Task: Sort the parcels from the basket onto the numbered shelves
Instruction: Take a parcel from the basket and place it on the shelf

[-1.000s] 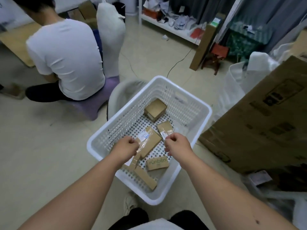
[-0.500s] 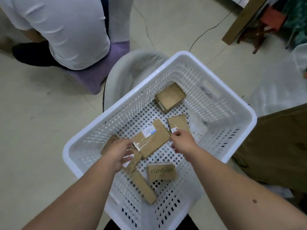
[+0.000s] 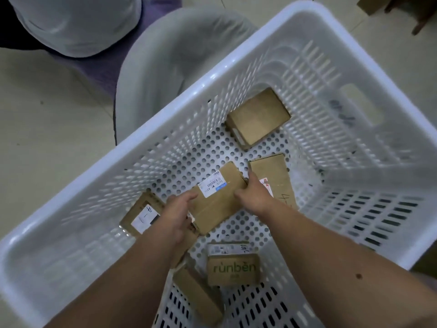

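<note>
Left hand [image 3: 177, 215] and right hand [image 3: 251, 194] curled on both ends of long brown cardboard parcel [image 3: 218, 197], mid-frame inside white plastic basket [image 3: 165, 110], likely to lift it flat.

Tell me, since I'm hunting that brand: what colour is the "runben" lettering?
Green, printed on the brown runben box in the head view.

Green "runben" printed on a small box [image 3: 234, 269].

A white perforated basket [image 3: 165, 129] stands on the pale floor [image 3: 47, 119], holding several cardboard parcels [image 3: 257, 118].
</note>
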